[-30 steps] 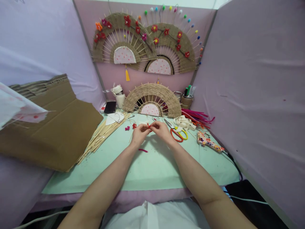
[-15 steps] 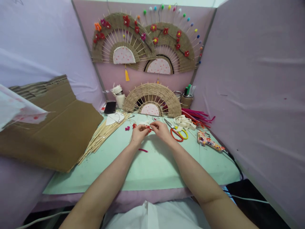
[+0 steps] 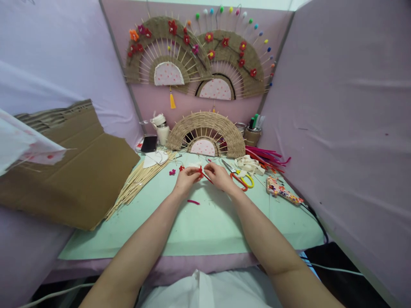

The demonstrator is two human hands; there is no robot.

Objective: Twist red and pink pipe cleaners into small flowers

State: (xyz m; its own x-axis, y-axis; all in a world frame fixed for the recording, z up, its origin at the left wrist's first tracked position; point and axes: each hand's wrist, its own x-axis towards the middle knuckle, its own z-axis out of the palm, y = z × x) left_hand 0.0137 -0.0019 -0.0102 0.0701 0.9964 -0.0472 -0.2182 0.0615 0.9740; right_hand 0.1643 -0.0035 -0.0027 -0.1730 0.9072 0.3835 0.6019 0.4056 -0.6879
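Between the fingers of my left hand (image 3: 186,179), pinched closed, is a red pipe cleaner (image 3: 201,172) bent into small loops. Its straight tail slopes down to the right under my right hand (image 3: 220,176), whose fingers are closed at it; the exact grip is partly hidden. A finished-looking red pipe-cleaner flower (image 3: 181,168) lies just behind my left fingers. Left of that sits a small magenta flower (image 3: 172,172). On the mat below my hands rests a short magenta pipe-cleaner piece (image 3: 193,202).
Scissors (image 3: 241,179) lie beside my right hand, with a flower-patterned glue gun (image 3: 283,191) farther right. Behind stands a twine-wrapped fan (image 3: 205,122). Thin sticks (image 3: 135,184) and a cardboard sheet (image 3: 70,171) are at left; pipe cleaners (image 3: 266,155) lie back right.
My right fingers have shifted slightly right, away from the left ones. More of the red pipe cleaner's tail now shows, slanting below them. My left hand has barely moved.
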